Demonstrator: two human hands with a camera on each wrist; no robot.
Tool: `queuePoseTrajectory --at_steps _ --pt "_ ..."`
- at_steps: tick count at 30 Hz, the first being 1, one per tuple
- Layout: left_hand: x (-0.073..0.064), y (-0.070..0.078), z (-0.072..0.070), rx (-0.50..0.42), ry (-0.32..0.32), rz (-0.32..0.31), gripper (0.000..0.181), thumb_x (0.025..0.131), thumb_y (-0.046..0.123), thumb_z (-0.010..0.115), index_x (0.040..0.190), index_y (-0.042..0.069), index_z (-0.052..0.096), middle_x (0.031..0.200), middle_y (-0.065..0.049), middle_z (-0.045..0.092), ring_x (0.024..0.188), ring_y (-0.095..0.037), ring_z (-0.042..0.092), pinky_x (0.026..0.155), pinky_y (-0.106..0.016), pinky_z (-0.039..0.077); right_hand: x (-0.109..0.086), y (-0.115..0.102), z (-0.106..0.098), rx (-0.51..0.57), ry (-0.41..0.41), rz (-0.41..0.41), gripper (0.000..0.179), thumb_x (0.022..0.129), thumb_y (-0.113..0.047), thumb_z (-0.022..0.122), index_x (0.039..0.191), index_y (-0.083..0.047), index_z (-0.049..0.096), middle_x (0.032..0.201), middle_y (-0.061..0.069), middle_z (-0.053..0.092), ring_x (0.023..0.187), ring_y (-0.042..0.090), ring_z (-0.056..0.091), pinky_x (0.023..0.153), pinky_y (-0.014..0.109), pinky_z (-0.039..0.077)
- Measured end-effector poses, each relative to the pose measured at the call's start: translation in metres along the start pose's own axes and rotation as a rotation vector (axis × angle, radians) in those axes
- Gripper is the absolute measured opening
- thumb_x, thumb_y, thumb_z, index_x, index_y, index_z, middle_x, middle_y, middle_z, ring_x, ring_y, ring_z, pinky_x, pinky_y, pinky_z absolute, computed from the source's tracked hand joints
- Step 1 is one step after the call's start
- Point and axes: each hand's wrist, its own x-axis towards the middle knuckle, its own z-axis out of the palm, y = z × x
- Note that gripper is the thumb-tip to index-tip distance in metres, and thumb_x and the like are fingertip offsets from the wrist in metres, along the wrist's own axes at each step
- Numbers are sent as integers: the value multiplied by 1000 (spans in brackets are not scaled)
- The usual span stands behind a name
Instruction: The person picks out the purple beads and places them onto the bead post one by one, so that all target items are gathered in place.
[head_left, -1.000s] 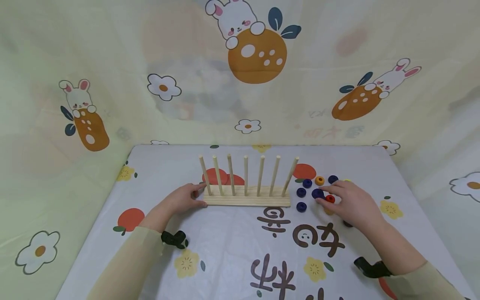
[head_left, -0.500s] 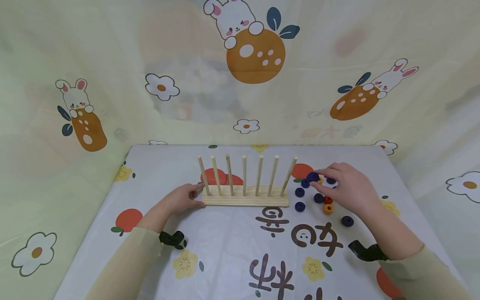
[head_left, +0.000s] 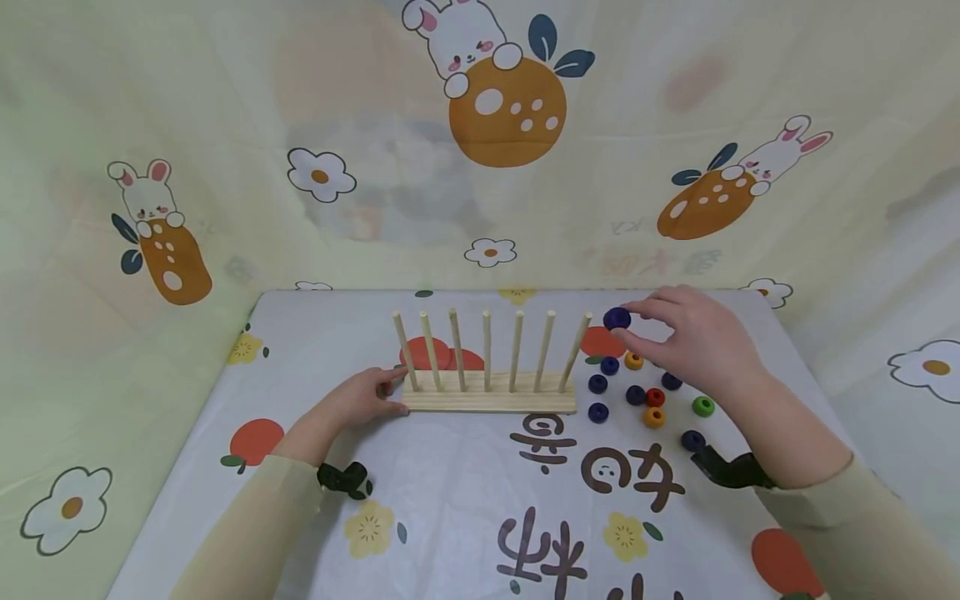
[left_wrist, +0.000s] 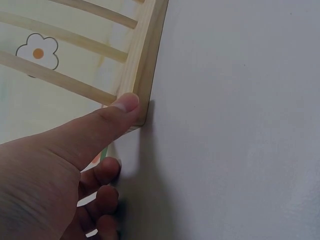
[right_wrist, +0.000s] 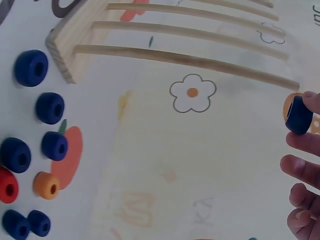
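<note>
A wooden peg rack (head_left: 491,402), a long pale base with several upright dowels, stands mid-table. My left hand (head_left: 367,393) holds its left end, the thumb (left_wrist: 112,117) on the front edge in the left wrist view. Raised over the table, my right hand (head_left: 693,337) pinches a dark blue bead (head_left: 617,318) between thumb and fingers. That bead is level with the top of the rightmost dowel (head_left: 576,354) and just to its right. In the right wrist view, the bead's hole faces the dowels, and no bead sits on the dowels.
Right of the rack lie loose blue beads (head_left: 597,384), orange beads (head_left: 655,417), a red bead (head_left: 656,397) and a green bead (head_left: 703,406). A patterned cloth (head_left: 442,492) covers the table, and a printed curtain (head_left: 405,108) hangs behind it.
My right hand has lifted the blue bead up and slightly left, away from the loose beads, toward the rightmost dowel's top. My left hand stays at the rack's end.
</note>
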Motion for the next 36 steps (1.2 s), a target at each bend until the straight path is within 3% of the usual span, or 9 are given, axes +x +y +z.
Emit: queuePoseTrajectory --at_steps 22,36 --pt "1 -2 1 -6 11 22 79 82 36 82 150 16 46 90 -4 52 83 -18 47 72 -34 39 15 -20 -6 22 67 -94 45 86 -40 77 117 -8 73 107 11 69 106 31 58 84 50 50" --pt "1 -1 1 -7 12 22 78 82 35 82 149 16 47 91 -4 52 85 -18 47 73 -34 39 19 -23 -1 -9 -19 -55 46 87 -43 74 120 -12 72 108 8 67 105 29 58 83 48 51"
